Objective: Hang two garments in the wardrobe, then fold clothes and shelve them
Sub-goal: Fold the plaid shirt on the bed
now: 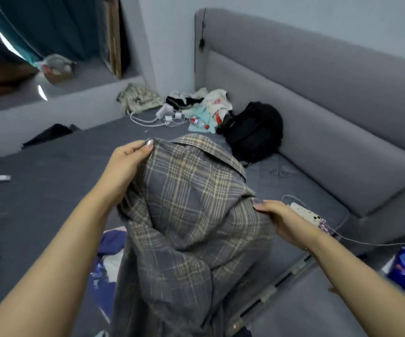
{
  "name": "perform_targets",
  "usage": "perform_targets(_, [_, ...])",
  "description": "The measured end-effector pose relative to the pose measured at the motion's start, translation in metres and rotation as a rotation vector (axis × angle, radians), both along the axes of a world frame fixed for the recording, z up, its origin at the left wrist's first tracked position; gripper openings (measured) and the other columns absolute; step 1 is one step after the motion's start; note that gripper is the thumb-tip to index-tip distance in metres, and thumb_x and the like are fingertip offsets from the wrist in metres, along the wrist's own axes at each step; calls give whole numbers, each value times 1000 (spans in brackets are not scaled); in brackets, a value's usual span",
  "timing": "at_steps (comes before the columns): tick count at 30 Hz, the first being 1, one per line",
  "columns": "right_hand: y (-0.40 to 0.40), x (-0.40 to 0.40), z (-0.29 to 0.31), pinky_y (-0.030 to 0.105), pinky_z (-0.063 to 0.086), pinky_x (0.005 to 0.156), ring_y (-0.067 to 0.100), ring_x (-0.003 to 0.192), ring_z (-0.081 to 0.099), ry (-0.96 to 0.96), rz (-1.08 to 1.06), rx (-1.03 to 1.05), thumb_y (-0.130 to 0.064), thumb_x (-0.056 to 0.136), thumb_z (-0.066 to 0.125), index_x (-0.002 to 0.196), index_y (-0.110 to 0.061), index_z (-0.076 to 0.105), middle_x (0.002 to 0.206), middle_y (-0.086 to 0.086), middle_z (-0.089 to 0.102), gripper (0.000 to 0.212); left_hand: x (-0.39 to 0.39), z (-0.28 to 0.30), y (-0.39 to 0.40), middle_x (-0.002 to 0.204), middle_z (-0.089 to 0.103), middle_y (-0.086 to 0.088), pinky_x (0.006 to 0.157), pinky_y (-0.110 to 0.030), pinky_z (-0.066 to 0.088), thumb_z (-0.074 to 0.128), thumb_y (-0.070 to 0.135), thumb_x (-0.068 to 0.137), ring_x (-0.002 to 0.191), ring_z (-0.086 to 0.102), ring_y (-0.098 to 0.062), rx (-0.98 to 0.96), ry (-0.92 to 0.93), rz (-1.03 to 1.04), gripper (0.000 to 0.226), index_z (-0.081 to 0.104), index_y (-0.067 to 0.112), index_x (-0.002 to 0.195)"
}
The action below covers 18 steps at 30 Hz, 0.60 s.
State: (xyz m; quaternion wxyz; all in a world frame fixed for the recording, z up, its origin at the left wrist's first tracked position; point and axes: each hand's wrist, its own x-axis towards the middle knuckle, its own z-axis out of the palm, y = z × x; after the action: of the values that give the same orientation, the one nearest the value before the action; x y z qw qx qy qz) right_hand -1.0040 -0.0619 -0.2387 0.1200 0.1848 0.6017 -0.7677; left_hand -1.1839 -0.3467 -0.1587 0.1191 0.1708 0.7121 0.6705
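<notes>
I hold the plaid shirt [191, 215] up over the bed's [50, 171] near edge, my left hand [126, 161] pinching one shoulder, my right hand [281, 220] gripping the other. A phone [306, 214] lies near the bed's right edge.

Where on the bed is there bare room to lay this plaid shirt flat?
Left of the plaid shirt, the mattress lies bare up to the ledge. Crowded: clothes pile and backpack at the headboard, phone on the right.
</notes>
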Motion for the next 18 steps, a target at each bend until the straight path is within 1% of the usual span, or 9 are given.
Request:
perform_targets(2, [-4, 6, 34, 27, 56, 85, 22, 113, 64, 38, 14, -83, -33, 89, 58, 121, -8, 66, 123, 6, 68, 42, 7, 32, -3, 92, 76, 5, 68, -14, 52, 57, 24, 97, 85, 71, -7, 0, 43, -16, 25, 79, 31, 87])
perform_targets(4, [1, 10, 64, 31, 54, 91, 21, 119, 61, 51, 41, -112, -33, 91, 52, 121, -20, 69, 130, 4, 64, 37, 14, 62, -4, 93, 76, 3, 68, -15, 53, 56, 26, 97, 86, 71, -8, 3, 67, -16, 25, 79, 29, 88])
perform_targets(7, [17, 16, 101, 32, 51, 93, 23, 119, 61, 45, 141, -50, -32, 90, 58, 118, -15, 71, 130, 7, 64, 35, 23, 102, -2, 97, 76, -1, 71, -17, 54, 57, 30, 96, 90, 71, -12, 12, 95, -15, 23, 78, 23, 90])
perform_targets(10, [39, 19, 136, 24, 50, 71, 16, 84, 64, 169, 166, 95, -43, 75, 79, 89, -11, 65, 94, 4, 65, 38, 32, 132, 9, 93, 76, 2, 69, -14, 53, 57, 27, 97, 87, 71, -8, 26, 140, 20, 23, 77, 21, 87])
perform_targets(12, [59, 17, 159, 21, 48, 64, 9, 72, 61, 269, 101, 201, -41, 71, 82, 87, -16, 58, 81, -1, 63, 38, 36, 147, 18, 90, 76, 4, 66, -11, 51, 57, 23, 97, 84, 71, -5, 39, 171, 47, 23, 77, 22, 85])
perform_targets(14, [82, 15, 181, 18, 51, 61, 7, 69, 68, 373, 92, 396, -36, 77, 74, 104, -22, 62, 75, -4, 71, 33, 38, 158, 27, 86, 76, 8, 65, -8, 49, 58, 21, 96, 80, 70, 0, 20, 215, 77, 27, 79, 27, 81])
perform_targets(15, [95, 13, 191, 16, 49, 61, 5, 69, 68, 422, 99, 587, -38, 79, 70, 105, -25, 64, 73, -5, 72, 30, 37, 163, 33, 84, 75, 10, 65, -7, 48, 59, 21, 95, 78, 68, 2, 1, 252, 91, 27, 79, 30, 80])
perform_targets(16, [108, 11, 201, 17, 47, 61, 3, 68, 65, 492, 100, 784, -43, 81, 66, 97, -23, 67, 71, -6, 70, 26, 37, 168, 40, 83, 75, 11, 67, -8, 48, 61, 23, 94, 77, 67, 3, -22, 282, 97, 25, 79, 31, 81])
perform_targets(18, [138, 4, 218, 25, 41, 61, 5, 62, 57, 663, 67, 1132, -49, 85, 55, 74, -15, 65, 64, -4, 62, 37, 36, 176, 55, 87, 76, 8, 75, -16, 49, 63, 30, 91, 81, 67, 0, -88, 315, 105, 17, 79, 29, 85])
